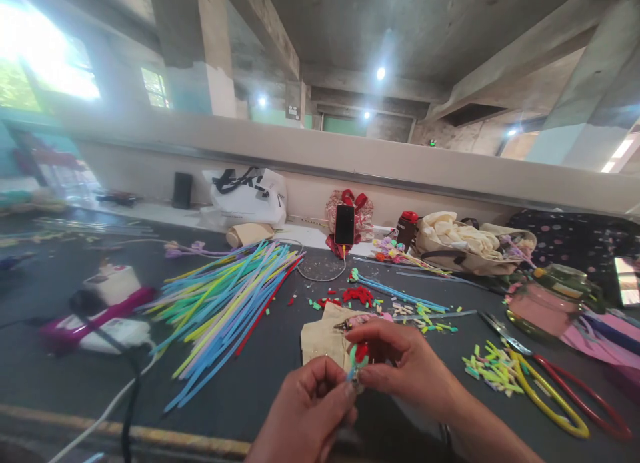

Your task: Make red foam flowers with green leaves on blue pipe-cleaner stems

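Note:
My left hand (313, 409) pinches the lower end of a small red and green flower-like piece (358, 355) with a bit of blue beneath it. The fingers of my right hand (413, 363) close on the same piece from the right side. Just behind the hands lies a beige cardboard sheet (313, 339). A pink patterned tool with a pointed tip (357, 321) rests across it, partly hidden by my right hand. Beyond the sheet are loose red pieces (357, 294) and a blue-stemmed flower (385, 286).
Long coloured strips (230, 303) lie fanned out on the left. Scissors (550, 383) with red and yellow handles lie at right beside cut yellow-green pieces (493, 368). A glass jar (543, 299) stands behind them. A phone (345, 224) stands upright with its cable (320, 278).

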Available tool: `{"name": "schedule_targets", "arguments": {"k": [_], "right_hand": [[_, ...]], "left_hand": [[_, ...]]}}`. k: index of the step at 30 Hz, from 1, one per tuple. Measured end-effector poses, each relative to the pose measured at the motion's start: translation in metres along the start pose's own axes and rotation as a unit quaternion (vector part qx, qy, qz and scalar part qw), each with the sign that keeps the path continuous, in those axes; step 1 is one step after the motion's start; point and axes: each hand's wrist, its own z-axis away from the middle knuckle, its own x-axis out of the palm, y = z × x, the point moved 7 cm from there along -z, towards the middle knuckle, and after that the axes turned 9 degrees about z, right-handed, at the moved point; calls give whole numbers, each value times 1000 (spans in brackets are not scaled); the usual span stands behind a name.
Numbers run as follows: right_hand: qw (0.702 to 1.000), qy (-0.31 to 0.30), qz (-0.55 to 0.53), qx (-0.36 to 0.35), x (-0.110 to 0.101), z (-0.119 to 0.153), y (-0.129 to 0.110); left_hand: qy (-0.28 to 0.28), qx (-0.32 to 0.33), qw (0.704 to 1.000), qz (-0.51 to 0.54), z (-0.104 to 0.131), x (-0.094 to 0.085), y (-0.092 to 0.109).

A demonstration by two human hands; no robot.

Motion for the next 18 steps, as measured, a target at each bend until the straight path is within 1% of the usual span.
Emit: {"name": "schedule_targets", "arguments": {"k": [2,3,5,7,9,10,11,12,14,16,18], "right_hand": [[1000,-10,-25,7,-2,0,1],[999,-3,-40,10,-5,0,1],[997,38,-63,29,-13,1,5],[992,85,-67,63,-19,4,13],[989,100,-66,82,-16,8,19],[990,99,-61,74,-13,10,18],[992,101,-50,52,-10,12,15],[994,106,-31,16,-8,14,9],[989,119,30,-86,-5,18,-9],[971,125,90,-184,-2,24,-27],[953,128,129,-242,-1,27,-39]], "left_hand": [[7,4,1000,10,0,-2,3],[10,5,1000,19,0,-3,5],[14,9,999,45,0,-4,9],[15,13,997,74,1,-4,12],[9,13,995,102,2,-2,13],[3,10,993,115,2,0,13],[-2,4,992,127,2,2,12],[-7,-3,990,137,3,4,10],[-17,-17,988,153,2,7,7],[-26,-23,986,163,1,9,5],[-38,-29,985,164,0,11,3]]}}
